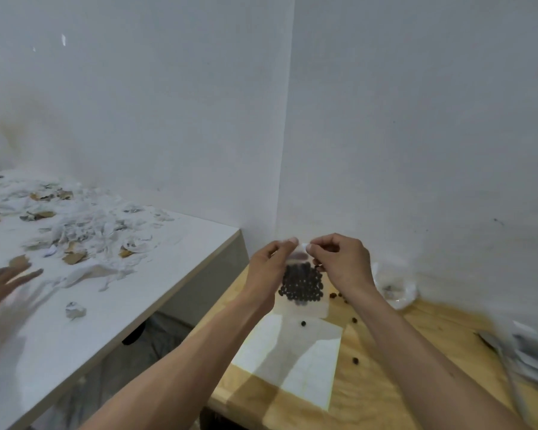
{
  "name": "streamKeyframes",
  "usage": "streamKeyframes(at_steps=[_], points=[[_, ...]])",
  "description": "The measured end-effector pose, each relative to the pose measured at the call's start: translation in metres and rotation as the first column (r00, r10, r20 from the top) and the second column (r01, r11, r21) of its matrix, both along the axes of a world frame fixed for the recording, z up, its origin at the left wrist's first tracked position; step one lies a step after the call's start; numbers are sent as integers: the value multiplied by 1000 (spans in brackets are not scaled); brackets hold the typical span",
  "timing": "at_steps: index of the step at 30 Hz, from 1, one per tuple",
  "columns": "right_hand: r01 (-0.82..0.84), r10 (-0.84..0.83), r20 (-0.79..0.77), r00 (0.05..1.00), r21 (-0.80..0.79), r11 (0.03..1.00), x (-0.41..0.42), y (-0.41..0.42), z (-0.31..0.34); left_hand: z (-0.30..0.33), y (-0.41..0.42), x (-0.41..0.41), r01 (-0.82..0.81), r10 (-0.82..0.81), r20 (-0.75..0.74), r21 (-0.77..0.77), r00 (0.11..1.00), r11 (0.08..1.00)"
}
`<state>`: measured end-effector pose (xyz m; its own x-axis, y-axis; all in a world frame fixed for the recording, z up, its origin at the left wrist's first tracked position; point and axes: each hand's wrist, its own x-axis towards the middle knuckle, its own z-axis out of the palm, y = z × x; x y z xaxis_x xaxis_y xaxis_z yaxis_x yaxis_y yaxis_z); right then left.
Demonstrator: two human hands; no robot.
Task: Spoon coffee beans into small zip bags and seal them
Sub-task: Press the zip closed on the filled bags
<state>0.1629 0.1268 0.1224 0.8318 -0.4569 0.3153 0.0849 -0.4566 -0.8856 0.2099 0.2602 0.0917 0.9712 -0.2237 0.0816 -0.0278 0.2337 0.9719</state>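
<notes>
A small clear zip bag [302,301] hangs upright above the wooden table [370,377], with dark coffee beans [302,285] filling its middle. My left hand [269,268] pinches the bag's top edge from the left. My right hand [339,259] pinches the same top edge from the right, thumb and forefinger pressed together. The two hands nearly touch at the strip. Several loose beans [354,360] lie scattered on the wood below.
A white paper sheet [292,358] lies flat under the bag. A crumpled clear plastic bag [395,290] sits by the wall, and a stack of flat bags [531,358] at the right edge. The white table [106,305] on the left holds torn paper scraps; another person's hand [3,282] reaches over it.
</notes>
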Motion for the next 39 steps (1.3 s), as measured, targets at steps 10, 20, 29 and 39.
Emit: streamKeyframes(at_steps=[10, 20, 29, 39], points=[[178, -182, -22, 983, -107, 978, -13, -16, -2, 7, -18, -11, -9, 3, 89, 69, 996, 998], [-110, 117, -4, 993, 297, 949, -24, -43, -3, 13, -33, -17, 62, -65, 69, 37, 995, 997], [-47, 51, -2, 999, 328, 943, -31, -67, -9, 13, -61, -22, 82, -85, 72, 38, 994, 996], [38, 6, -119, 993, 364, 930, -80, -141, -26, 5, -119, -28, 173, -178, 13, 165, 984, 971]])
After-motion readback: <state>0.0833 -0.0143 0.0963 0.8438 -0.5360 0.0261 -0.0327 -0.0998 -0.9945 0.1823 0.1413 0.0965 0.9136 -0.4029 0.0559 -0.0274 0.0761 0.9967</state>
